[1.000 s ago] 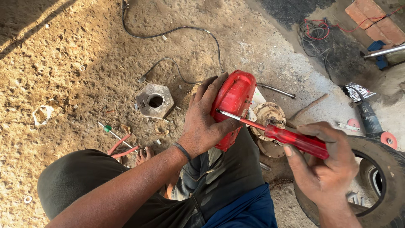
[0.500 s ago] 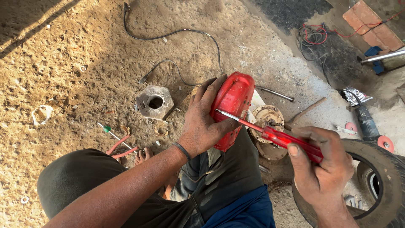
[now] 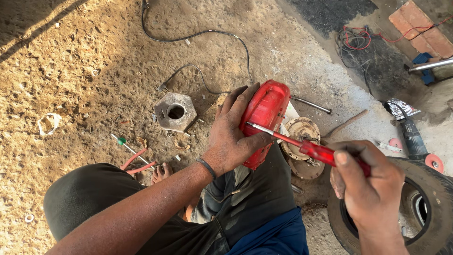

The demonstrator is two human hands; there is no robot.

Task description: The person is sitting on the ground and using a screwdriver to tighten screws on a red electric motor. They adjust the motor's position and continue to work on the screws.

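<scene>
Motor cover (image 3: 265, 118) propped on lap, left hand (image 3: 233, 137) gripping its left side; screwdriver (image 3: 306, 147) in right hand (image 3: 370, 189), tip against cover. Metal disc (image 3: 302, 132) just right of cover; hexagonal block (image 3: 175, 112) on ground to left; tyre (image 3: 424, 208) beneath right hand.

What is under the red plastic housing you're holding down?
The red plastic housing rests over the person's dark-trousered leg, left hand gripping it. A round rusty metal disc shows beside it. The housing's underside is covered.
</scene>
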